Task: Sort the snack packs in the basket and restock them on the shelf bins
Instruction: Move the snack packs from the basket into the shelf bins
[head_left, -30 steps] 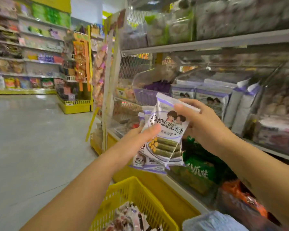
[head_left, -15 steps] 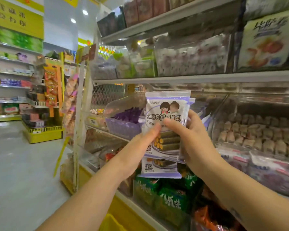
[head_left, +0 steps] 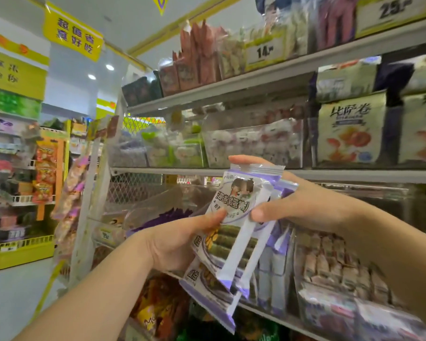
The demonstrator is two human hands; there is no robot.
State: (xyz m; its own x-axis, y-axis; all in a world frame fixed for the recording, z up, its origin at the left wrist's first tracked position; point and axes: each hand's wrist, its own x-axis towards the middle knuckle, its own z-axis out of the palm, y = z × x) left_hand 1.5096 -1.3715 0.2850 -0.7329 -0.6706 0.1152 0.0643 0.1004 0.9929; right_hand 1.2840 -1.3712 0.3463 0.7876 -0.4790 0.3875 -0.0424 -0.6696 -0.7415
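Both hands hold a small stack of white-and-purple seaweed roll snack packs (head_left: pixel 234 232) in front of the middle shelf. My left hand (head_left: pixel 180 242) grips the stack from the left, thumb pressed on the front pack. My right hand (head_left: pixel 303 205) grips it from the right, thumb on the front and fingers curled over the top edge. The packs tilt toward the right. Behind them, a clear shelf bin (head_left: pixel 276 274) holds matching purple-and-white packs standing upright. The basket is out of view.
A clear bin with small purple packs (head_left: pixel 167 215) sits left of the hands. Bins of wrapped sweets (head_left: pixel 253 143) fill the shelf above, and pizza roll bags (head_left: pixel 349 129) stand at the right. Orange and green bags (head_left: pixel 162 306) fill the lowest shelf. The aisle floor (head_left: pixel 5 296) lies left.
The view has tilted upward, so the yellow basket dropped out of sight. Both hands lifted the stack higher and tilted it to the right, closer to the bin of matching packs.
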